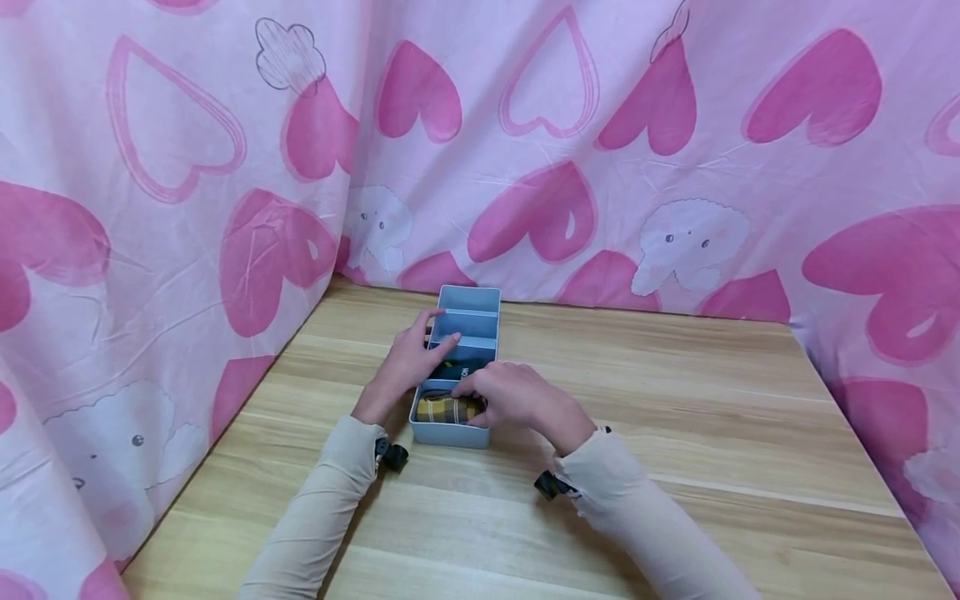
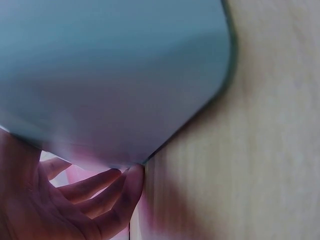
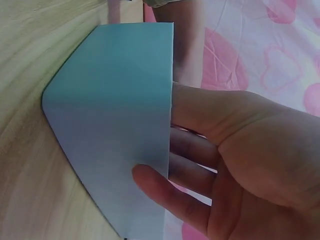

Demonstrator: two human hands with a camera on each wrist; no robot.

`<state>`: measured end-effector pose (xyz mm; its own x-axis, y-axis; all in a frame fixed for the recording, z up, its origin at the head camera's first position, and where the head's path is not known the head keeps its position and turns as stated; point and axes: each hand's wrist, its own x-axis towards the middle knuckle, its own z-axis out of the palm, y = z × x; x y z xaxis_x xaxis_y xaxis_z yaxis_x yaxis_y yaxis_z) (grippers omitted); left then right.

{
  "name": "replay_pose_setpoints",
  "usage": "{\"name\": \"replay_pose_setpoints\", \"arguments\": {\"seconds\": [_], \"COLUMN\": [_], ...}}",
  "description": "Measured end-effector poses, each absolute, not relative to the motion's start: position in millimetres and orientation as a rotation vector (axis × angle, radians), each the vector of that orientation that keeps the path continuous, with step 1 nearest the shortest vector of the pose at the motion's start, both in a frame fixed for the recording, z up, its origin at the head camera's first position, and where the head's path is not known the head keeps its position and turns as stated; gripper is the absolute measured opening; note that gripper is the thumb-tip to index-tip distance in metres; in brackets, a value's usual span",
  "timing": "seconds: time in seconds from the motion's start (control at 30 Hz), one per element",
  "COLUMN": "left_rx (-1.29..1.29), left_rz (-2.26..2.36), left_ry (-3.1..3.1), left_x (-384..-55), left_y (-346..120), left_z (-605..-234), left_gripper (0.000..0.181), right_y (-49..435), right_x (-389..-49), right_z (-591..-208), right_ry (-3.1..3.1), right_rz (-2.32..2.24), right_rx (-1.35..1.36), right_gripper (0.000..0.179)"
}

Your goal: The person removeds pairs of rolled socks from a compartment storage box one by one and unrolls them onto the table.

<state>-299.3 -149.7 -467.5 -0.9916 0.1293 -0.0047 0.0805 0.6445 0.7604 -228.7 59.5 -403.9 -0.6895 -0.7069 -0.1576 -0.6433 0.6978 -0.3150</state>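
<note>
A long grey-blue divided box (image 1: 450, 435) stands on the wooden table. In its nearest compartment lies a rolled yellow-and-brown plaid cloth (image 1: 444, 409). A dark green item (image 1: 448, 369) with pale lettering sits in the compartment behind. My left hand (image 1: 408, 358) grips the box's left wall, thumb over the rim and fingers against the outside, as the left wrist view shows. My right hand (image 1: 517, 396) reaches over the right wall into the nearest compartment, thumb and index finger around the plaid roll's right end. In the right wrist view the little finger lies outside the wall (image 3: 110, 130), and the fingertips inside are hidden.
Two farther compartments (image 1: 468, 298) of the box show bare grey-blue walls. Pink heart-printed curtains (image 1: 525, 208) hang along the table's back, left and right edges. The wooden tabletop (image 1: 675, 417) stretches to the right of the box.
</note>
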Motion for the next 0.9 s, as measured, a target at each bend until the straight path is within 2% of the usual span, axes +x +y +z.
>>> {"name": "replay_pose_setpoints", "arguments": {"seconds": [0.43, 0.9], "left_rx": [0.188, 0.180], "left_rz": [1.289, 1.289], "left_ry": [2.806, 2.810], "left_x": [-300.3, -301.0], "left_y": [-150.4, -150.6], "left_z": [-468.5, -471.6], "left_gripper": [0.074, 0.074], "right_y": [55.9, 61.3], "right_x": [-233.4, -233.8], "right_z": [-407.7, -411.9], "right_ry": [2.659, 2.678], "right_rz": [-0.262, -0.339], "right_rx": [-1.101, -1.168], "right_gripper": [0.049, 0.041]}}
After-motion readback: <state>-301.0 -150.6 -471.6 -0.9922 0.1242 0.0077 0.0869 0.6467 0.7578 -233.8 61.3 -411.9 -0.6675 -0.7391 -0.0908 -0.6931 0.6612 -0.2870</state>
